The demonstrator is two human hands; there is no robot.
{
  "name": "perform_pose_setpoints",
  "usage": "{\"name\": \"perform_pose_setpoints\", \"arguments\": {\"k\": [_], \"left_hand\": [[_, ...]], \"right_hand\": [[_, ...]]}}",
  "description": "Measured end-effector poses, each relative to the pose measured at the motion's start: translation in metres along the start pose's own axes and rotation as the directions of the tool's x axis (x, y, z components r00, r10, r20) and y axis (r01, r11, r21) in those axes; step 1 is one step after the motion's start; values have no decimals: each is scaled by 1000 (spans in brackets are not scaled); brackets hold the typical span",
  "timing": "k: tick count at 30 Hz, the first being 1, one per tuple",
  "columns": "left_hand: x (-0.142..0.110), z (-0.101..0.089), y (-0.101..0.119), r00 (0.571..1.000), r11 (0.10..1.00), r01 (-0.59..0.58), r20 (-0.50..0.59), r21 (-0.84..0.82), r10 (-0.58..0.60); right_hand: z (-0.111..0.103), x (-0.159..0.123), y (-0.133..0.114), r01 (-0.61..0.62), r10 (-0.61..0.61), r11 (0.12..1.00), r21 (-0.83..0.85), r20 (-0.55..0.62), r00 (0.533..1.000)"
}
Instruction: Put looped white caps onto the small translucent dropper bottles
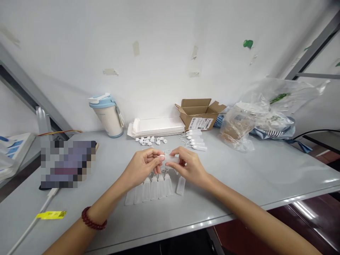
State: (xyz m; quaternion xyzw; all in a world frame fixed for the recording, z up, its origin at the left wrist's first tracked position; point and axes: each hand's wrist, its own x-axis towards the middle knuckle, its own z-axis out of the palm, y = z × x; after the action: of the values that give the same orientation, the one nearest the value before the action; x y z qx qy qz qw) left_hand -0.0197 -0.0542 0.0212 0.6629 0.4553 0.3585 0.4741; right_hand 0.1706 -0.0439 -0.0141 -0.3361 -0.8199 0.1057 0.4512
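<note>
Red bead bracelet (94,219) on left wrist. Left hand (142,166) and right hand (190,166): fingers closed, both gripping translucent plastic bottle (172,159) between them, above row of similar bottles (154,187) on grey table (239,177); white caps (148,141) lie farther.

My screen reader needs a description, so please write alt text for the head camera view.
The left hand and right hand hold a translucent plastic squeeze bottle between them, above a row of matching translucent bottles lying on a pale grey table. Small white plastic caps lie farther along the table.
</note>
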Motion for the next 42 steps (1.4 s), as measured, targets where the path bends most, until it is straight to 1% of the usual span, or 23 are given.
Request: {"name": "perform_pose_setpoints", "arguments": {"k": [3,7,8,10,12,14,16,20,23,24,26,28,29,31,33,36,39,42], "left_hand": [[0,3,-2,999,998,32,-42,57,-30],[1,7,-8,991,982,-2,-131,191,28],[1,8,-8,989,979,-10,-141,203,39],[1,7,-8,992,981,-11,-119,191,35],[1,4,-7,997,986,-12,-68,163,24],[0,1,-7,999,988,-33,-38,151,39],[1,-1,-8,996,987,-73,-40,146,80],[3,-3,-10,986,980,-136,-74,147,148],[2,-1,-8,993,991,-90,-69,103,98],[2,-1,-7,995,995,-62,-79,73,67],[0,0,-6,991,1000,-17,-135,21,19],[-1,0,-4,982,1000,16,-191,17,-12],[-1,0,-4,981,999,40,-192,33,-33],[-1,1,-3,986,993,96,-146,66,-85],[-1,2,-1,991,990,121,-60,68,-117],[-2,3,2,997,997,76,30,26,-77],[-2,5,4,998,998,55,35,-6,-55],[-1,6,4,996,995,93,-5,-38,-93]], "right_hand": [[2,-3,2,25,-25,999,-33,1,1000],[5,-6,4,55,-55,996,-71,12,998],[6,-6,5,52,-52,996,-66,11,999],[5,-5,4,31,-31,999,-41,9,999],[4,-5,4,1,-1,1000,-7,16,1000],[3,-4,3,-41,40,999,27,33,999],[2,-3,1,-110,106,992,62,59,993],[0,-1,-3,-249,239,962,109,98,966],[1,-1,-4,-277,267,954,111,100,958],[1,-1,-4,-269,261,958,102,92,961],[3,-2,-3,-221,217,973,70,54,975],[5,-4,0,-138,138,990,17,5,990],[6,-5,1,-91,91,996,-13,-14,996],[8,-7,4,-2,0,998,-70,-40,999],[9,-8,5,68,-75,991,-113,-54,996],[9,-8,5,130,-141,979,-158,-61,988],[8,-7,4,157,-172,971,-181,-68,983],[7,-6,2,187,-207,962,-199,-84,975]]}}
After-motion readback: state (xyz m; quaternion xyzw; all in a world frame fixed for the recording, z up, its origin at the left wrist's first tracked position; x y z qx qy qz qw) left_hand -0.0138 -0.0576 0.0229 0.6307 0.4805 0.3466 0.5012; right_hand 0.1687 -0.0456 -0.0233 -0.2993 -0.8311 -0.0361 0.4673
